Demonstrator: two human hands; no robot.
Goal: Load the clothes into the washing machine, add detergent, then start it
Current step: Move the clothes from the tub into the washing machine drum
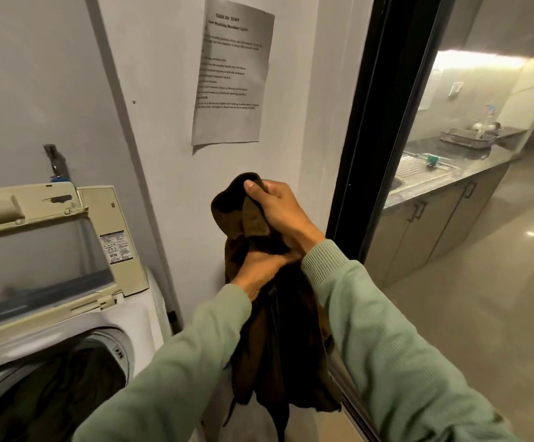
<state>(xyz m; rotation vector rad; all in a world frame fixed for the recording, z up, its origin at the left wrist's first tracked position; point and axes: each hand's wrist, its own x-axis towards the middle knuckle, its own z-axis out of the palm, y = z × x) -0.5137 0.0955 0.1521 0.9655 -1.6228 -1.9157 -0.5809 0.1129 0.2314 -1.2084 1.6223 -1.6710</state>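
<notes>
Green sleeves [386,346] nearest, both fists full

Reaches up from the bottom edge with two sleeves. Clenches the right hand [280,212] round the bunched top of one brown garment [278,346], thumb pressed on the fold. Grips the same cloth lower with the left hand [259,271], fingers curled into it, just under the right. Holds the garment in the air before the wall, hanging between the arms, right of the one washing machine [144,327] and apart from it. Faces one raised lid [51,199] and one drum [124,355] with dark clothes [51,393] inside. Stands below one printed sheet [233,78] on the wall, beside one black-framed glass door [374,122], one counter [489,164] behind the glass
</notes>
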